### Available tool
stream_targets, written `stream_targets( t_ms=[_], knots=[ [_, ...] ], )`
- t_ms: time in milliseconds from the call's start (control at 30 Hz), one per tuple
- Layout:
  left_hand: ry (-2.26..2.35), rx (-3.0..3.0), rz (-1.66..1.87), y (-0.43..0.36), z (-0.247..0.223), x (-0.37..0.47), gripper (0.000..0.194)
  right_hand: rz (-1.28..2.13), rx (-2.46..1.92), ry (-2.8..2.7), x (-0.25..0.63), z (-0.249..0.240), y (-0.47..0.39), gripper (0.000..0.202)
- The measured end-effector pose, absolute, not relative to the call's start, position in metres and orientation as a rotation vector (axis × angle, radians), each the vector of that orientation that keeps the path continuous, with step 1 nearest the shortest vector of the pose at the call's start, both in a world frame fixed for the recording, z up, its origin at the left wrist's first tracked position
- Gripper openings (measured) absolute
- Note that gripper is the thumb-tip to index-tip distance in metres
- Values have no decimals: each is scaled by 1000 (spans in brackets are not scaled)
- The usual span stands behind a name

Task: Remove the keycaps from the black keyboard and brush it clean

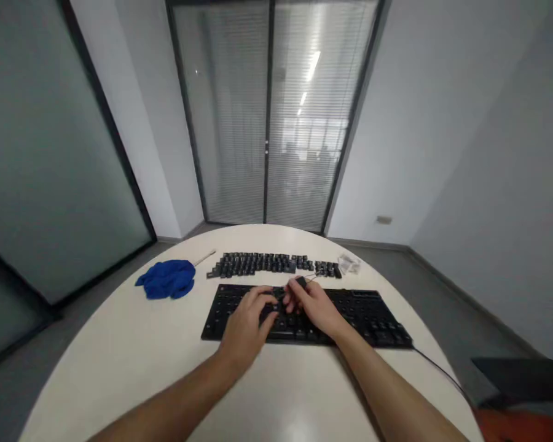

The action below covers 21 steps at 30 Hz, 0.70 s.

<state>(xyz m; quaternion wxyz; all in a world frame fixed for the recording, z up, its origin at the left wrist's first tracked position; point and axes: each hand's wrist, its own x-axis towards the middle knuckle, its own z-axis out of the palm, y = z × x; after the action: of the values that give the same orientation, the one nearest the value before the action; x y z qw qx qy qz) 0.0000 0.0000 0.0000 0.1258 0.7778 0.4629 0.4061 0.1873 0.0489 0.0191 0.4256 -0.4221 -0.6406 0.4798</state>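
A black keyboard (364,310) lies across the table in front of me, many of its key places without caps. My left hand (249,322) rests over its left-middle part, thumb and fingers apart, with nothing visible between them. Just to the right, my right hand (314,307) is closed around a small keycap puller (301,282) with a black handle; its thin wires stick out towards the back right. The right fingertips hover close to the keys beside my left fingers, and whether they touch a key is hidden.
Loose black keycaps (244,264) stand in rows behind the keyboard. A blue cloth (168,279) lies at left, near a thin white-tipped stick (205,258). A clear plastic bag (349,264) sits at back right. The keyboard cable (442,370) runs off the right edge of the round table (133,368).
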Motion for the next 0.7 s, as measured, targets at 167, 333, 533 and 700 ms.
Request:
stream_targets(
  t_ms=[167, 333, 533, 700],
  knots=[
    [1421, 2305, 980, 1, 0, 1, 19, 1162, -1118, -1518, 187, 17, 49, 62],
    [1448, 2343, 888, 0, 6, 1, 17, 891, -1337, -1535, 198, 21, 48, 66],
    [1429, 2357, 865, -1, 11, -2, 20, 732, -1533, -1516, 202, 15, 51, 72],
    [1390, 2292, 984, 2, 11, -6, 21, 707, -1524, -1549, 198, 12, 51, 68]
  ],
)
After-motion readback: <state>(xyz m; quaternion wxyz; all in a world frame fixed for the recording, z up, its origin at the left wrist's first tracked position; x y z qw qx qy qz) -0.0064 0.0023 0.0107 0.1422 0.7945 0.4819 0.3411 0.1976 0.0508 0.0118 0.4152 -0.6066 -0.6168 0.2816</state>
